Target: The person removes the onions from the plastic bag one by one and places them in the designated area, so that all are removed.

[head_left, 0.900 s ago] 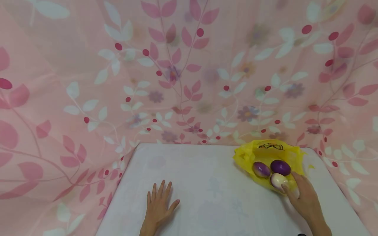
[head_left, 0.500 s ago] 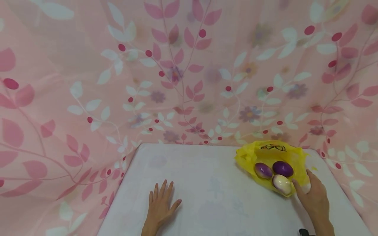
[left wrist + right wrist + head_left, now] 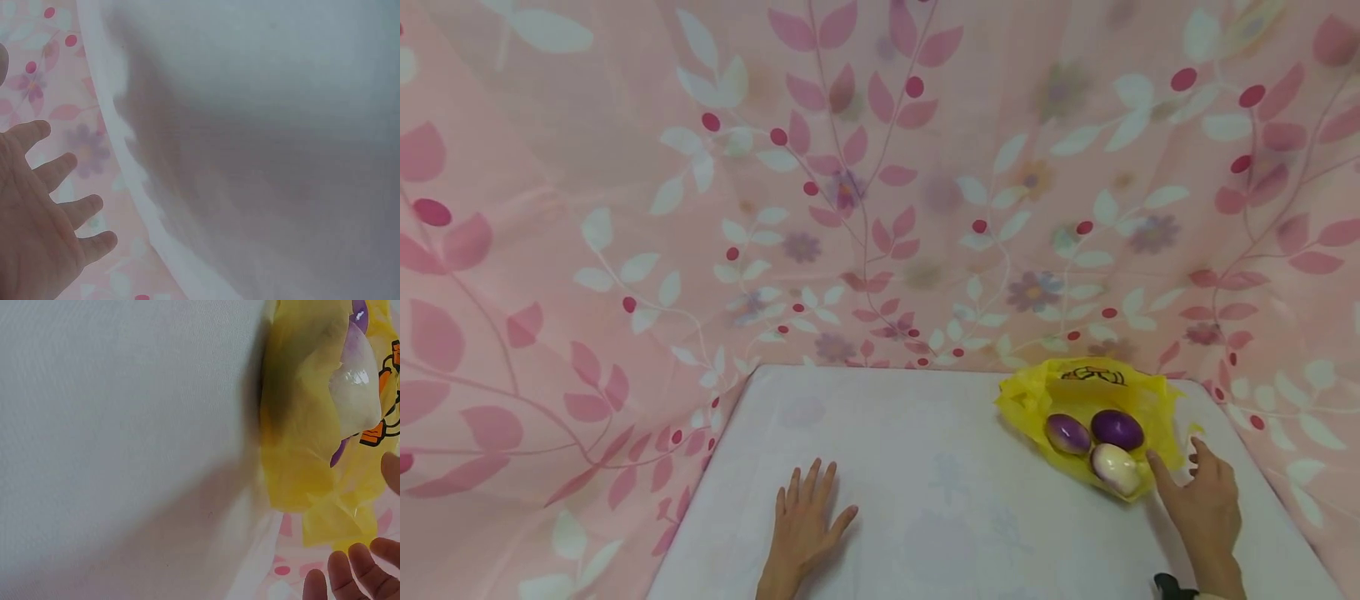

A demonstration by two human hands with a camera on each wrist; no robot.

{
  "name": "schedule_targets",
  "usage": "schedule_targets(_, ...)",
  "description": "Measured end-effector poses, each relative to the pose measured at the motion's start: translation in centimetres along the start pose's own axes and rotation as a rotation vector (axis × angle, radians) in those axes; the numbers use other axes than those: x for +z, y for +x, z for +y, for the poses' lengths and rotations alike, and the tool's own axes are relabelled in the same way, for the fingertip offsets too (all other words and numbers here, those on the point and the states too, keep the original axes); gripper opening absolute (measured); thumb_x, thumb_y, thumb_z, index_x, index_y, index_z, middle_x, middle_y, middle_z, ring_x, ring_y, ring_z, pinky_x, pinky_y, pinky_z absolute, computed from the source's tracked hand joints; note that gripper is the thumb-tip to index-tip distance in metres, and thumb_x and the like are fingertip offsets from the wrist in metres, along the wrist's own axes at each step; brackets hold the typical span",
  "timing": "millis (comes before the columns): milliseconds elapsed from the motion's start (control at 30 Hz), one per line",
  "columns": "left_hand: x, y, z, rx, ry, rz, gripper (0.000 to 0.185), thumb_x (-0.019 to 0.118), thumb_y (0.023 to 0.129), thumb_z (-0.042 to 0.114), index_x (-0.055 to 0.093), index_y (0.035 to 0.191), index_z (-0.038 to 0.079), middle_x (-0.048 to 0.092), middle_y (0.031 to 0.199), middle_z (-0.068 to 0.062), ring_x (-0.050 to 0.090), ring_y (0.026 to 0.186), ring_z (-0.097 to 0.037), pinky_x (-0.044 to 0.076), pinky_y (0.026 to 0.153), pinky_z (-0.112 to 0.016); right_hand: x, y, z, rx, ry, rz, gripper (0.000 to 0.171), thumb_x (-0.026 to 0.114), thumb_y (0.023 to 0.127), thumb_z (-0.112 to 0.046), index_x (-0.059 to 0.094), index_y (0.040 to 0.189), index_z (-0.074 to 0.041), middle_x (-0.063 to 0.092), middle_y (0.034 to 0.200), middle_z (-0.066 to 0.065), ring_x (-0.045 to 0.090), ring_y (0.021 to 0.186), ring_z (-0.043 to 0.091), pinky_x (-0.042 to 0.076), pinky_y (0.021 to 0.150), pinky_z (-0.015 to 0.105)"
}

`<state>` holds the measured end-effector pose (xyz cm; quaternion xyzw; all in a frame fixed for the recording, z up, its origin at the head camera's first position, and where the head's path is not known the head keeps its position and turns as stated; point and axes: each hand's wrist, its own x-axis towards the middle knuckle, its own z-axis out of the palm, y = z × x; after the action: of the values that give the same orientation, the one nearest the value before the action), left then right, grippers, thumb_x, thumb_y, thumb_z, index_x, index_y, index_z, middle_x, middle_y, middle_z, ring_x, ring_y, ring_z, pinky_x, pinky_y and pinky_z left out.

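On the right part of the white table lies a yellow plastic bag (image 3: 1101, 390), its mouth spread toward me. Three glossy egg-shaped things lie in it: one dark purple (image 3: 1117, 430), one purple and pale (image 3: 1068, 434), one mostly cream-white with a purple edge (image 3: 1116, 468). My right hand (image 3: 1206, 504) hovers just right of the bag, fingers loosely bent, with nothing held. The right wrist view shows the bag's side (image 3: 300, 425) and that hand's fingertips apart from it. My left hand (image 3: 803, 533) is spread, palm down, over the table's left part, holding nothing.
The white-covered table (image 3: 910, 433) narrows toward the back. Behind it and at both sides hangs a pink floral cloth (image 3: 880, 208). A small black object (image 3: 1168, 583) shows beside my right wrist at the bottom edge.
My right hand has drawn back to the right, away from the cream-white thing and the bag. Bag and contents look the same. My left hand has stayed in place.
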<state>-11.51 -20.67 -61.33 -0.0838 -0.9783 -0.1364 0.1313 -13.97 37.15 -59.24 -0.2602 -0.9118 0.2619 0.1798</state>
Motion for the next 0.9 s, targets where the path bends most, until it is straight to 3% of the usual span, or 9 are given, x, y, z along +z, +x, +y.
schedule_targets(233, -0.5, 0.2, 0.1, 0.027, -0.032, 0.023, 0.078, 0.055, 0.088, 0.067, 0.046, 0.148, 0.018, 0.043, 0.15, -0.014, 0.035, 0.135, -0.049, 0.028, 0.098, -0.073, -0.1, 0.3, 0.2, 0.052, -0.009, -0.142, 0.082, 0.055, 0.094, -0.056, 0.034, 0.147, 0.003, 0.055, 0.111, 0.025, 0.058, 0.087, 0.038, 0.041, 0.062, 0.045)
schedule_targets(433, -0.7, 0.7, 0.2, 0.019, -0.037, 0.013, 0.078, 0.052, 0.09, 0.067, 0.043, 0.15, 0.018, 0.041, 0.151, -0.013, 0.033, 0.137, -0.047, 0.028, 0.1, -0.071, 0.3, 0.4, 0.2, 0.085, -0.013, -0.214, 0.08, 0.049, 0.097, -0.055, 0.032, 0.147, 0.005, 0.06, 0.113, 0.026, 0.06, 0.088, 0.039, 0.043, 0.063, 0.046)
schedule_targets(633, -0.6, 0.4, 0.1, 0.011, -0.039, 0.002, 0.077, 0.053, 0.09, 0.066, 0.044, 0.149, 0.017, 0.043, 0.15, -0.014, 0.036, 0.135, -0.048, 0.029, 0.099, -0.071, 0.8, 0.3, 0.1, 0.091, -0.014, -0.159, 0.059, 0.051, 0.101, -0.037, 0.039, 0.142, 0.003, 0.062, 0.113, 0.026, 0.061, 0.091, 0.041, 0.042, 0.064, 0.045)
schedule_targets(900, -0.4, -0.1, 0.1, 0.004, -0.053, -0.009, 0.076, 0.052, 0.091, 0.066, 0.046, 0.148, 0.016, 0.044, 0.149, -0.015, 0.036, 0.135, -0.048, 0.03, 0.099, -0.071, 1.1, -0.1, 0.4, 0.029, 0.006, -0.057, 0.041, 0.054, 0.098, -0.021, 0.052, 0.132, 0.001, 0.066, 0.106, 0.024, 0.063, 0.085, 0.04, 0.039, 0.059, 0.04)
